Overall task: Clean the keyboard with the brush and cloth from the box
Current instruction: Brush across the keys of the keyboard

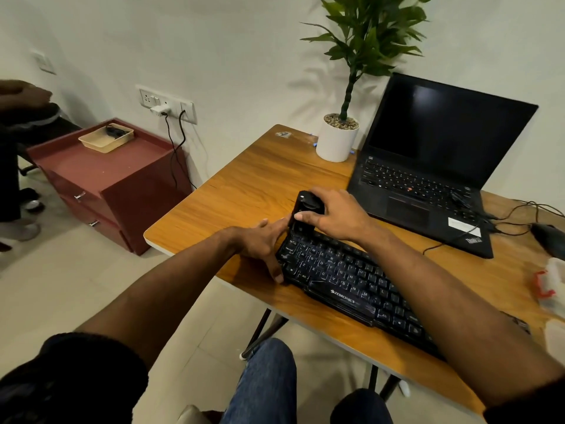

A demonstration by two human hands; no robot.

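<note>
The right hand (331,214) grips a black brush (306,213), seemingly bristles-down, on the far-left corner of the Zebronics keyboard (351,280) lying on the wooden desk (244,185). The left hand (263,243), fingers straight, steadies the keyboard's left edge.

Both bare forearms reach forward from dark pushed-up sleeves. The left hand (263,240) lies low and flat, its fingers (276,272) straight and spread, thumb angled down toward the person. The right hand (331,214) sits higher, knuckles up, fingers curled around a dark object, wrist bent slightly downward.
</note>
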